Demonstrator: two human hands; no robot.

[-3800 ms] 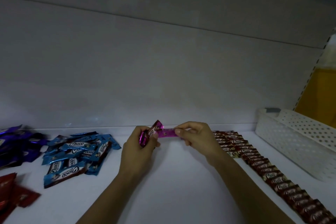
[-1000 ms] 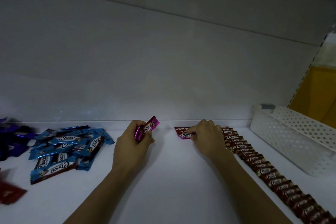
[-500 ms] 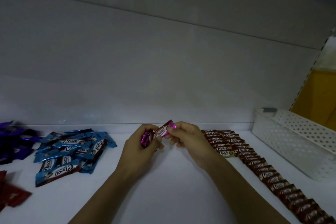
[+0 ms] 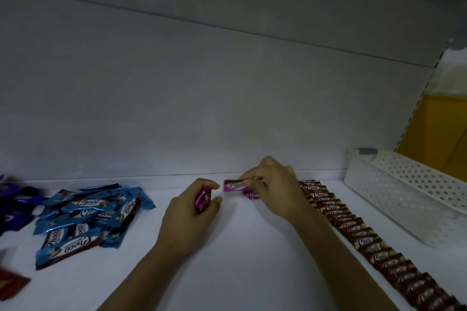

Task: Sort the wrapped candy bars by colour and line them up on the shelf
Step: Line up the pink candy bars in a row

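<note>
Now that the right hand has peeled a pink bar off the stack clutched in the left hand, it pinches that bar just over a laid bar under its fingers. The pink line looks set to grow, left of the brown row.

Left hand clutches pink candy, right hand pinches 1 pink bar.

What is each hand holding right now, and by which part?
The left hand grips pink bars in its fist, only their ends showing. The right hand pinches one pink bar by its right end.
</note>
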